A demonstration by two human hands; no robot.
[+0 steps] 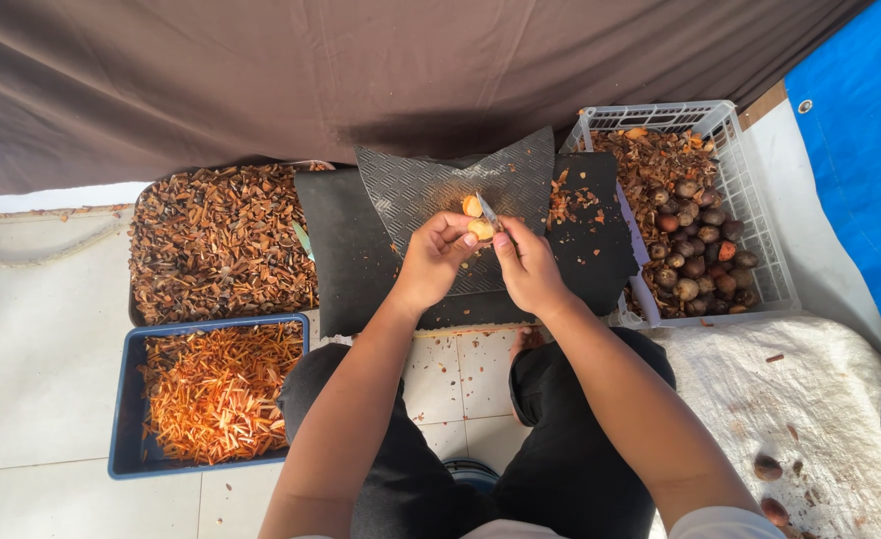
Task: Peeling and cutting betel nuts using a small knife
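White floor tiles (pixel 31 329) lie under a black ridged mat (pixel 430 185), above which the left hand (pixel 430 262) pinches a peeled orange nut (pixel 480 230). Right hand (pixel 528 268) fingers grip a small knife (pixel 487 212), mid-slice. Blue tray (pixel 126 399) of orange slivers sits left; white crate (pixel 760 240) of whole nuts right.

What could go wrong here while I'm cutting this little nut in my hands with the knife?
1. The left hand holds the small orange nut right against the knife blade in the right hand; a slip could nick the left fingers.
2. The cutting happens in the air above the black rubber mat, so a piece might drop onto the tiled floor rather than into the blue tray.
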